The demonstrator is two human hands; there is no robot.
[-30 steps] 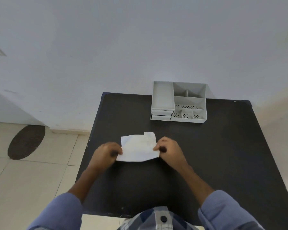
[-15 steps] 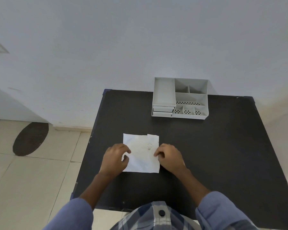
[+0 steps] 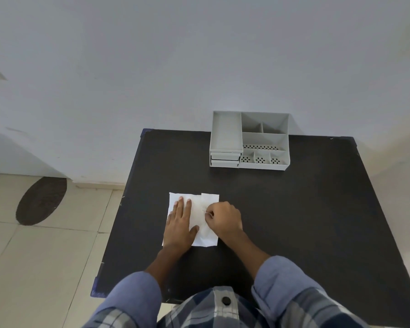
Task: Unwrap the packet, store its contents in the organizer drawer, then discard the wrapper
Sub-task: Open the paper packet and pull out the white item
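A white paper wrapper (image 3: 200,223) lies unfolded and flat on the black table (image 3: 294,221), in front of me. My left hand (image 3: 180,224) rests flat on its left half, fingers stretched and holding nothing. My right hand (image 3: 223,220) is curled over the sheet's middle, its fingertips pinched on a thin, pale, wire-like piece of the small contents (image 3: 207,213), too small to identify. The grey organizer (image 3: 249,140) stands at the table's far edge against the wall. Its two stacked drawers (image 3: 224,159) at the front left are pushed in.
The organizer has open compartments on top, some with perforated floors. The table's left edge drops to a tiled floor with a dark oval mat (image 3: 42,200). A white wall runs right behind the table. My blue sleeves and checked shirt fill the bottom of the view.
The wrapper was folded and held at both ends; now it lies opened out. My left hand went from gripping its edge to pressing flat, and my right hand moved onto the sheet's middle and pinched.
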